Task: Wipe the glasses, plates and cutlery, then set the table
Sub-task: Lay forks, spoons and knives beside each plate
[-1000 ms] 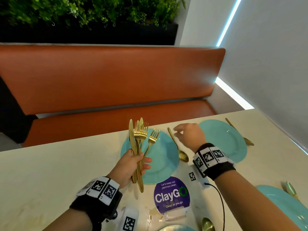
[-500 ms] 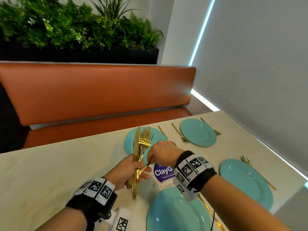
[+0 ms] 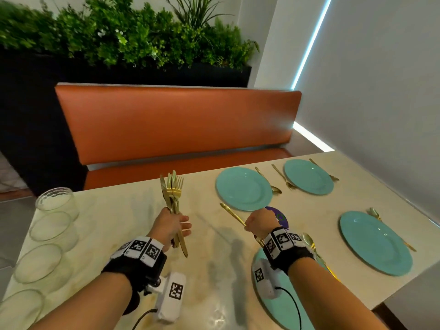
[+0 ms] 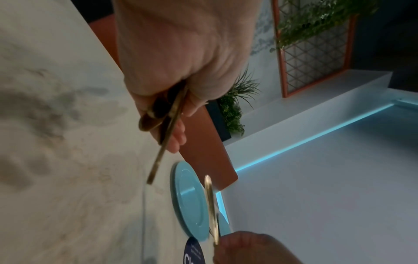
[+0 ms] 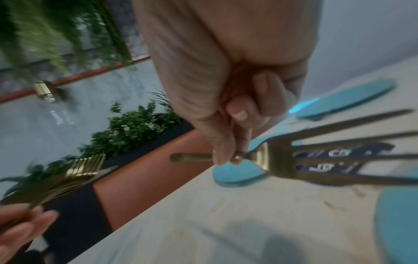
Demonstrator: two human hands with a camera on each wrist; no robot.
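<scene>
Table (image 3: 123, 217): pale marbled top, carrying all items.
Plates: one (image 3: 242, 188) lying just beyond the right-hand grip; one (image 3: 307, 176) farther beyond; one (image 3: 375, 242) to its right; one (image 3: 278, 306) beneath the wrist.
Glasses (image 3: 56, 203): standing in a row, well left of the left-hand grip.
Sticker (image 3: 281, 216): lying just beyond the right-hand grip.

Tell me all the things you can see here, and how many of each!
Plates: four, teal, on the right part of the table.
Glasses: four in view, clear, in a row along the table's left edge.
Cutlery bundle: forks and a knife, gold, upright in the left hand.
Fork: one, gold, in the right hand.
Laid cutlery: gold pieces lying beside the plates.
Sticker: one, purple, partly behind the right hand.
Table: one, cream marble.
Bench: one, orange.
Plants: green, behind the bench.
Left hand: grips the bundle.
Right hand: holds the fork.
</scene>
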